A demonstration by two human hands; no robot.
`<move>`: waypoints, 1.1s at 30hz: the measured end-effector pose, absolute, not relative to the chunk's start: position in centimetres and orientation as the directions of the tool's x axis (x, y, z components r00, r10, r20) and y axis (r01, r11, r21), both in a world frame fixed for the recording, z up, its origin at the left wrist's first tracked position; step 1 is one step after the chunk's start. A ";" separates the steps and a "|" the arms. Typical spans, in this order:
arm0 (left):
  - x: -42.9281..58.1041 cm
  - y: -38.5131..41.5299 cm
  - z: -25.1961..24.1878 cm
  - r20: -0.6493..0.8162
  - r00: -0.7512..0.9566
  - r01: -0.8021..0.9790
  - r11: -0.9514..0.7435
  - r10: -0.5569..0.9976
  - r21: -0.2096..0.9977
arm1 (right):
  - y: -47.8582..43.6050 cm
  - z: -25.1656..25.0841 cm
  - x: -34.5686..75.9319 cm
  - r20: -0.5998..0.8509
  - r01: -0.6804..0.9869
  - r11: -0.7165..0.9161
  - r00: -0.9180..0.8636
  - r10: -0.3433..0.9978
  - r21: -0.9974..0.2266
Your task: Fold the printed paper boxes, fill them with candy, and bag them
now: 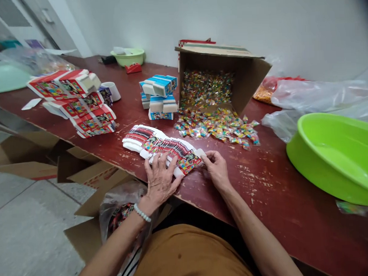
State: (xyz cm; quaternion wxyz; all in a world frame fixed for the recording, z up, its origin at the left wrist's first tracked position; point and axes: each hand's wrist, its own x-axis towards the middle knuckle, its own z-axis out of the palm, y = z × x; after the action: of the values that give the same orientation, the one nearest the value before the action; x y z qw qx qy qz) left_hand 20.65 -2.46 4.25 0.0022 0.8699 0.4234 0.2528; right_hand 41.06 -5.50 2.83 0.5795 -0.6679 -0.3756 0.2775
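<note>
Two bare hands work at the near edge of one dark red table (259, 191), its smooth paint worn in pale flecks. Between them, at the near middle, lies one row of flat cartons (169, 146) — thin printed card, red with colourful patterns and white edges, overlapped like a fanned deck, too many to count. The left hand (161, 175) rests on the row's near side, fingers slightly bent and apart; one bracelet (142, 213) of round pale beads circles its wrist. The right hand (215, 167) has thumb and forefinger pinched on a white flap at the row's right end. Beyond, one corrugated cardboard box (251, 86) lies on its side, and countless wrapped candies (217, 126), crinkly and shiny, spill from its mouth. To the left of the box stands one stack of blue boxes (160, 88), at least three layers; farther left is one stack of red boxes (67, 86), again at least three, with white bands. Three round basins show: a glossy bright green basin (307, 161) near right, a pale green basin (128, 59) far off and a mint basin (4, 76) far left — beside one red tape dispenser (133, 68), just near the pale green one.
</note>
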 end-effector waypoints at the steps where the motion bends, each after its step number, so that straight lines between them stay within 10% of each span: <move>1: 20.6 -2.7 5.0 0.457 0.478 0.706 -0.637 0.750 0.308 | -5.6 3.6 41.1 0.050 0.117 -0.016 0.539 0.841 -0.993; 6: 20.7 -4.1 9.7 -0.026 0.622 0.201 -0.128 0.783 0.971 | -7.4 8.2 40.5 0.093 -0.086 0.117 0.249 0.964 -0.989; 11: 21.1 -5.8 10.6 -0.216 0.925 -0.001 0.569 0.313 0.822 | -8.9 10.2 39.2 0.106 -0.200 0.117 0.065 0.992 -0.973; 24: 21.7 -7.2 11.2 -0.205 0.813 -0.102 0.480 0.545 0.871 | -11.2 9.9 38.0 0.121 -0.275 0.126 0.034 0.992 -0.953; 29: 22.0 -7.6 11.3 -0.149 0.855 -0.140 0.498 0.497 0.856 | -12.4 10.4 37.6 0.442 0.359 0.349 0.222 0.869 -0.866; 33: 21.5 -7.8 10.7 -0.165 0.820 -0.125 0.451 0.549 0.884 | -13.1 11.6 37.5 0.570 0.627 0.456 -0.023 0.821 -0.632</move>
State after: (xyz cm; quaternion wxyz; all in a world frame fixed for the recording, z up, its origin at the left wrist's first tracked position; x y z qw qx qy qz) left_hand 21.45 -7.76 10.69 0.8229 0.4823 0.2199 0.2045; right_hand 37.45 -13.10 11.59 0.4762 -0.5116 -0.7079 0.1019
